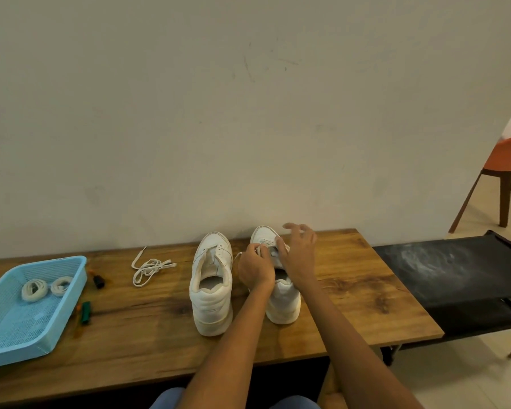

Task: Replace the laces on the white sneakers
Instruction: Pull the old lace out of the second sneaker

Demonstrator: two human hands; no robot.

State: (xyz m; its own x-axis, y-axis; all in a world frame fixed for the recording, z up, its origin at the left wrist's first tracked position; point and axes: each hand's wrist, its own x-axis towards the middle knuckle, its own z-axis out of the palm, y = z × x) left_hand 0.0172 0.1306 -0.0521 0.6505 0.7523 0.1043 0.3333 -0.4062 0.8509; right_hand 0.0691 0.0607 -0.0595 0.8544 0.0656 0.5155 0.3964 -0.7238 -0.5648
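1. The right sneaker (281, 293) stands heel toward the person, its long axis running away to the wall; its laced throat lies directly under both hands, so neither needs to reach.
2. The left hand (255, 268) is curled and pinches the old lace (264, 246) near the upper eyelets — a loop trails off to its left.
3. The right hand (297, 255) presses its thumb on the tongue, its other fingers spread and lifted, gripping nothing.
4. Left of the grip sits the left sneaker (211, 283), already unlaced; further left lie a loose lace (149, 268) and a blue basket (71, 278) with coiled laces (34, 290) — likely the replacements.
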